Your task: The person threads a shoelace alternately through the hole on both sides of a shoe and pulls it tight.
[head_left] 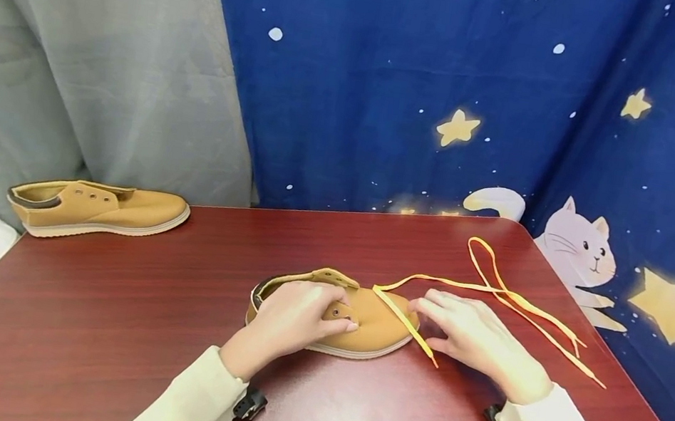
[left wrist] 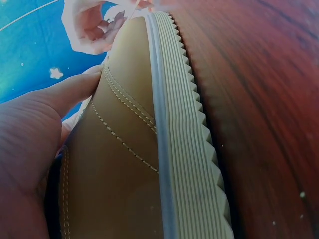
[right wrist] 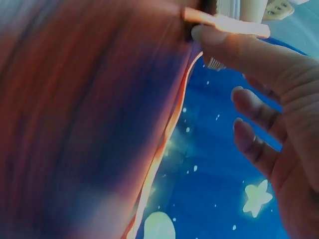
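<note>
**Shoe held down, lace at the toe**

Left hand (head_left: pixel 297 316) lies over the near tan shoe (head_left: pixel 370 319) mid-table, palm on the upper, fingers curled loosely over the eyelet area, thumb along the side. The left wrist view confirms it: thumb (left wrist: pixel 70 92) flat against the stitched side panel, ribbed pale sole (left wrist: pixel 184 144) running along the red-brown table (head_left: pixel 101 321).

Right hand (head_left: pixel 475 338) sits at the shoe's toe end, fingers fairly straight and together, resting on the table and touching the toe. The yellow lace (head_left: pixel 408 325) crosses the toe just beside those fingertips. Cannot tell from the head view whether the lace is pinched; in the right wrist view the index finger (right wrist: pixel 239 47) lies along a pale strip near the sole edge, other fingers spread and relaxed, image blurred.

Lace: one end lies in front of the toe on the table; the rest trails right and back in a loop toward the far right table corner.

Second tan shoe (head_left: pixel 98 209) at the far left table edge, well apart, unlaced. Behind: grey curtain (head_left: pixel 95 47), blue star-and-cat backdrop (head_left: pixel 460 77).
</note>
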`<state>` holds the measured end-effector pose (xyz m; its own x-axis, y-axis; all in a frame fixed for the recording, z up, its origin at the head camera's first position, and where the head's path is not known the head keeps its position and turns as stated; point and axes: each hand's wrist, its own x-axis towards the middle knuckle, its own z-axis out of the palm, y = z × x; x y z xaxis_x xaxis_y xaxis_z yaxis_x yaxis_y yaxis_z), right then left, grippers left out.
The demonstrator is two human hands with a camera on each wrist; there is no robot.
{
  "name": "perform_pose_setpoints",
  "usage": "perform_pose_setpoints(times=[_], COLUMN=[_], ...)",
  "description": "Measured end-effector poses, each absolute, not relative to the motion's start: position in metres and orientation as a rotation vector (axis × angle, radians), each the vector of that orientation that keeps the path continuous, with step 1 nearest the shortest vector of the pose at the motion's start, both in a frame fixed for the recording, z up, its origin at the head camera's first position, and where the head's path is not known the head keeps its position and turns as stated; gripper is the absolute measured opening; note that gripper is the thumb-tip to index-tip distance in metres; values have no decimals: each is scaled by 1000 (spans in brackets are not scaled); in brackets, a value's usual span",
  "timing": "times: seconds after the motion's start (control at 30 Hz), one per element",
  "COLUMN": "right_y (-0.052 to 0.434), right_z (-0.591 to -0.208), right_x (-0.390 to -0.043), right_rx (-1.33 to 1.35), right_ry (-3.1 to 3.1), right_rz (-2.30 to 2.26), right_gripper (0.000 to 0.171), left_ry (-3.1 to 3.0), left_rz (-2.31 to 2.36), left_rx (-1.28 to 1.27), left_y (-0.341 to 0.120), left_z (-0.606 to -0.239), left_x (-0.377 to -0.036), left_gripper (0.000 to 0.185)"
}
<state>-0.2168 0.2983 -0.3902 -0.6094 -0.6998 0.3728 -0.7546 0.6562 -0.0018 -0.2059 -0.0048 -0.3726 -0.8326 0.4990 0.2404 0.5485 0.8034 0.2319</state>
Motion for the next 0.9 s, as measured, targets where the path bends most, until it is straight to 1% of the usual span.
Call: perform_pose_setpoints(times=[0.13,0.3,0.43,0.53,0.67,0.9], right_y=[293,284,279,278,277,272], right_z=[-388,-387,-390,-391,-391,-389], right_x=[-216,-213,-211,-210,-210,-205], right_rx=[1233,1335,1387,1397,1393,1382], right_ry=[-2471,-2401,-2321,-2271,-2240,-2245], right_rz=[224,174,163,180,195,229], right_gripper=[59,54,45,33,21,16], left_ry=[-2815,-2839,-2879,-2903,-2920,-2911], left_rz=[-442,-475,-596,-684,-695,-667], left_rx=[-823,-834,-853,-869,-866,-858], left_y=[-5,-5,-7,-10,-10,-9], left_z=[-372,-371,-369,-368,-367,-368], left_x=[-207,-207,-209,-210,-210,-209], left_gripper=[28,30,27,29,29,29])
